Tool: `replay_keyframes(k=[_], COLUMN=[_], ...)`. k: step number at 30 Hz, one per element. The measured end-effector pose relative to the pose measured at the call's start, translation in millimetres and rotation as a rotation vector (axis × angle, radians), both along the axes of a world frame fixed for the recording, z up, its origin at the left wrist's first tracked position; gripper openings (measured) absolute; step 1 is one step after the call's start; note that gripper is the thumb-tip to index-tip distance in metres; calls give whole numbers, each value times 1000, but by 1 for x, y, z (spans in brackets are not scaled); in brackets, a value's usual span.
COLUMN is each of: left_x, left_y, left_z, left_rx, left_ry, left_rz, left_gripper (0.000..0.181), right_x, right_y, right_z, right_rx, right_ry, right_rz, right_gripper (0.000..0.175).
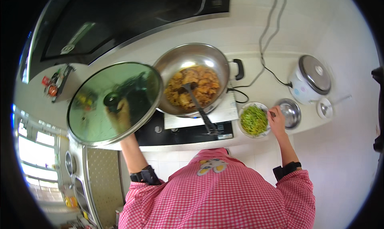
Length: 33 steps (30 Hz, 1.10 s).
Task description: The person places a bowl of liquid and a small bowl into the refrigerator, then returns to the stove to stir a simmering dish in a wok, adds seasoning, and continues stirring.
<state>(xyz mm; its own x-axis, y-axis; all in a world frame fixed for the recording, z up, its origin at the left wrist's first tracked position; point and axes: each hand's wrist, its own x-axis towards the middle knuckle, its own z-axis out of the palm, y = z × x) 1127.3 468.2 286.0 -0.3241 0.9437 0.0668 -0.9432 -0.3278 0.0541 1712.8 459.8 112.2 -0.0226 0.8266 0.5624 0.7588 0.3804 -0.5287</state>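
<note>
My left hand (122, 116) grips the dark knob of a large glass pan lid (90, 109); much of the hand shows through the glass. The lid is tilted at the left of a steel wok (192, 50), overlapping its rim. Browned chunks of food (199, 82) in sauce lie in the wok. A dark-handled spatula (198, 104) rests in them, its handle across the near rim. At the right, my right hand (276, 121) has its fingers at the rim of a patterned bowl (255, 136) of chopped greens (253, 120). A steel bowl (292, 113) stands just beyond that hand.
The wok sits over a black gas hob (153, 130) with a white panel (177, 121). A rice cooker (310, 79) with a cord (277, 76) and a small white bowl (325, 108) stand right. Above is a range hood (135, 13); seasoning packets (55, 83) are at left.
</note>
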Motion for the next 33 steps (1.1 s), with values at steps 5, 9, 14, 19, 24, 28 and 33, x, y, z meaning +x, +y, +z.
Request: replay_keyframes(k=[5, 9, 14, 19, 24, 28, 33], left_x=[3, -1, -1, -8, -21, -26, -25], left_y=[0, 0, -4, -1, 3, 4, 5], left_z=[4, 8, 8, 3, -4, -7, -5], left_rx=[-17, -98, -25, -31, -77, -107, -127], left_ry=[-88, -110, -138, -75, -180, -154, -84], left_rz=[1, 60, 26, 52, 11, 16, 58], left_gripper=[32, 31, 30, 28, 27, 26, 25], right_x=[-12, -14, -5, -12, -50, -95, -143], right_y=[9, 11, 19, 26, 27, 49, 99], right_z=[-12, 3, 45, 114, 190, 201, 171], right_rx=[-90, -168, -235, -160, 26, 11, -223], right_ry=[-229, 21, 107, 405, 691, 634, 340], right_rz=[32, -45, -70, -95, -26, 79, 223], right_gripper=[7, 16, 28, 34, 38, 37, 29])
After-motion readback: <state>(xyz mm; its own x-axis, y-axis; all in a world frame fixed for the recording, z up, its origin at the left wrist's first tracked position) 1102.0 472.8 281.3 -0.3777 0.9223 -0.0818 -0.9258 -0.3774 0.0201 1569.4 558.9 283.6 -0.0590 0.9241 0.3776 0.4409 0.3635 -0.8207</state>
